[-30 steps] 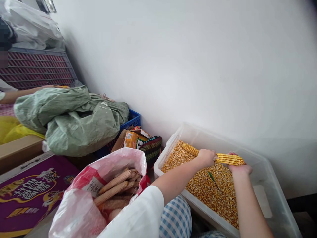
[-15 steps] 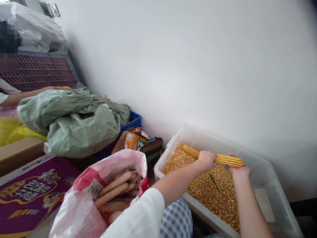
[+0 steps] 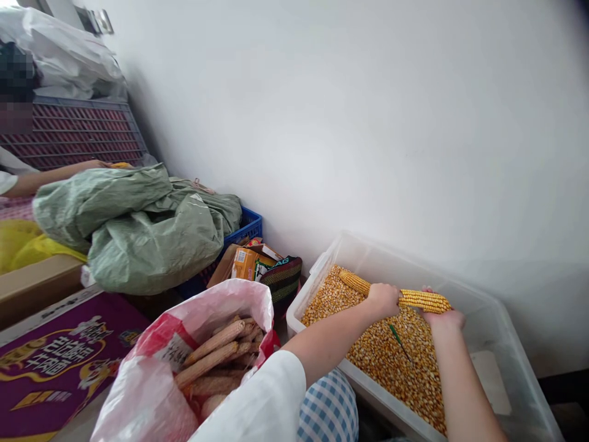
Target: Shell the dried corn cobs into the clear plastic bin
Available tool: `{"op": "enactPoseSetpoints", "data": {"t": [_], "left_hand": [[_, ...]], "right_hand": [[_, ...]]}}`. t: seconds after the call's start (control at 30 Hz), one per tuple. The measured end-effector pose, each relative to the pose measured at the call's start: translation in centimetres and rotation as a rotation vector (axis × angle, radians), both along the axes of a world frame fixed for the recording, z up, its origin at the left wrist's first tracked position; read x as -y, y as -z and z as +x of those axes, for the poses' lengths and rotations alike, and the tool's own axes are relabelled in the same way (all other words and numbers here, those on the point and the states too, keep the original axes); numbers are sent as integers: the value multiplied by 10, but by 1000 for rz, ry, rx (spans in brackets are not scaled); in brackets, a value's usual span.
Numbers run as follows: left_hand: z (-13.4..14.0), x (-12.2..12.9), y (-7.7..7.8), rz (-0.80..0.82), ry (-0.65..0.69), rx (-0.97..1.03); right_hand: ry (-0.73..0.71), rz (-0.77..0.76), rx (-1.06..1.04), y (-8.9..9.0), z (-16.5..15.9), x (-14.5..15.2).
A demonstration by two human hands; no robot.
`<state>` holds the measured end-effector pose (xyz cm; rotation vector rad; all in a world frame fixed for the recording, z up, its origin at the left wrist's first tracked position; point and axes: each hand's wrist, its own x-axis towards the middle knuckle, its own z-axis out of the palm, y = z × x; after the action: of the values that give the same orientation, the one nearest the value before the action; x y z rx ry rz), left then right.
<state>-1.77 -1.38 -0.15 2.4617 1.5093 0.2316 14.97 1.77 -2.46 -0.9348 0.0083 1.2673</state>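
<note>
My right hand (image 3: 445,319) is closed around an ear of corn (image 3: 424,300) with yellow kernels, gripping it from below near its right end. My left hand (image 3: 384,301) is closed at the left end of that ear, with its fingers mostly hidden. Another stretch of yellow corn (image 3: 354,282) shows on the left hand's far side; whether it is a separate ear I cannot tell. Both hands are over a clear plastic bin (image 3: 317,362) of loose corn kernels (image 3: 391,374). A thin green-handled tool (image 3: 394,334) lies on the kernels below my left hand.
Left of the bin stands a white and red bag (image 3: 142,374) of bare cobs (image 3: 216,344). Beyond are a green sack (image 3: 156,233), a blue crate (image 3: 251,222) and a purple box (image 3: 59,362). Another person's arm (image 3: 59,175) reaches in at far left. A white wall rises behind the bin.
Both hands keep their hold on the corn. My right hand and the ear have shifted very slightly left; the rest looks the same.
</note>
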Motion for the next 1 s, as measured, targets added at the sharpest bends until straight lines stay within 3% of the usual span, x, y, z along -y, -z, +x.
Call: {"op": "enactPoseSetpoints", "data": {"t": [1.0], "left_hand": [[6, -6, 15, -3, 26, -23]], "right_hand": [[-9, -28, 44, 14, 5, -4]]}}
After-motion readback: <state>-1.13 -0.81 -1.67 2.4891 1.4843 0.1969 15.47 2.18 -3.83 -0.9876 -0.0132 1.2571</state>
